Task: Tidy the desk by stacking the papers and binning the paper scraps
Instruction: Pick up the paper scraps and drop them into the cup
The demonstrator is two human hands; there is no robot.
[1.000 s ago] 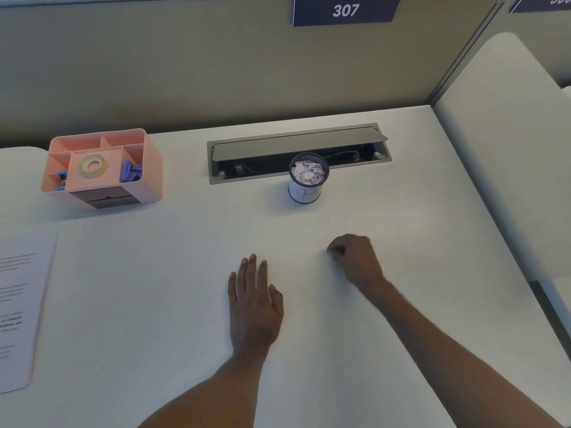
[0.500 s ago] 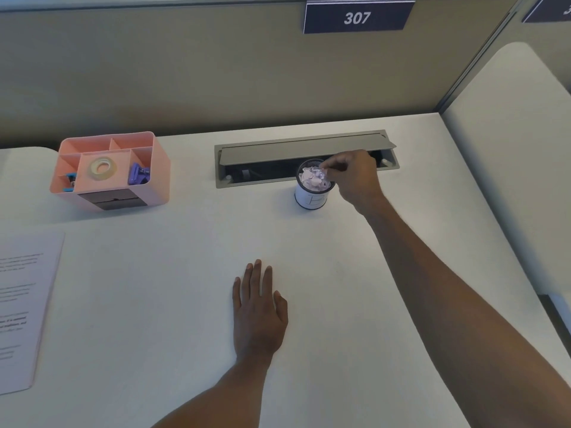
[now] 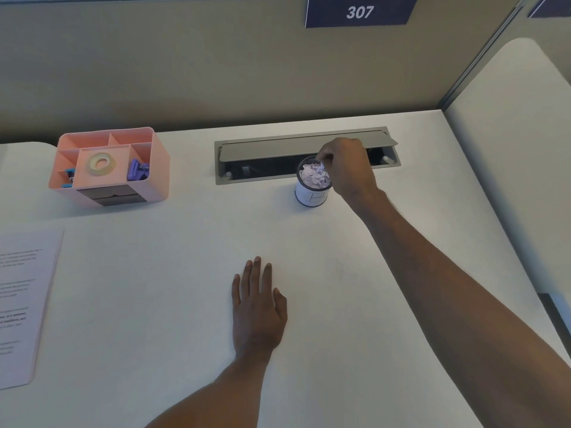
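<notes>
while left hand lies flat, right hand curls over upright bin, grip unclear; papers long axis front-to-back

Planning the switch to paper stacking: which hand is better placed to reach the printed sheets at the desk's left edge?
Left, probably. The left hand lies flat and free on the desk, nearer the printed sheets; the right hand is far off over the scrap bin, fingers curled.

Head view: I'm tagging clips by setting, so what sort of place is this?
Probably an office cubicle: partition wall with a 307 number plate, white desk with a cable hatch, pink desk organiser.
</notes>
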